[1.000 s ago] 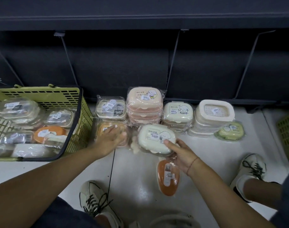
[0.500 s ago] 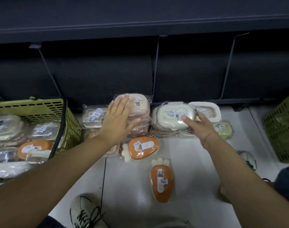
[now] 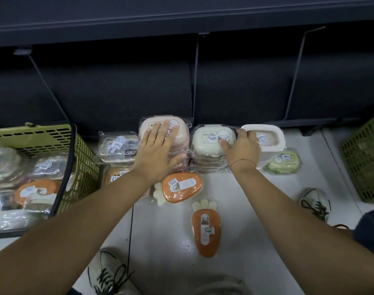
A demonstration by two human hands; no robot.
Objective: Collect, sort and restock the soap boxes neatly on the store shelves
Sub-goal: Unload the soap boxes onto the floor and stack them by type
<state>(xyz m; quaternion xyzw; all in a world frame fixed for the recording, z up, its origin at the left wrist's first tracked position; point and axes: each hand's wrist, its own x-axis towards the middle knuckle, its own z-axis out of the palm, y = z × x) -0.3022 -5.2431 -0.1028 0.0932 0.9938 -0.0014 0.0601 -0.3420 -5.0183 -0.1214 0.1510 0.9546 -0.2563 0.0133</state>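
The pink soap box [image 3: 147, 124] tops its stack on the floor [image 3: 250, 201]. My left hand [image 3: 158, 152] lies flat on its lid, fingers straight. Just beside it, my right hand [image 3: 242, 148] grips the cream soap box [image 3: 206, 143], thumb on top.

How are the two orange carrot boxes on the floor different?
The far carrot box lies sideways, leaves pointing left; the near carrot box points its leaves toward the shelf. The far one lies close by the stacked boxes; the near one lies apart. Both are orange with pale leaves and stickers.
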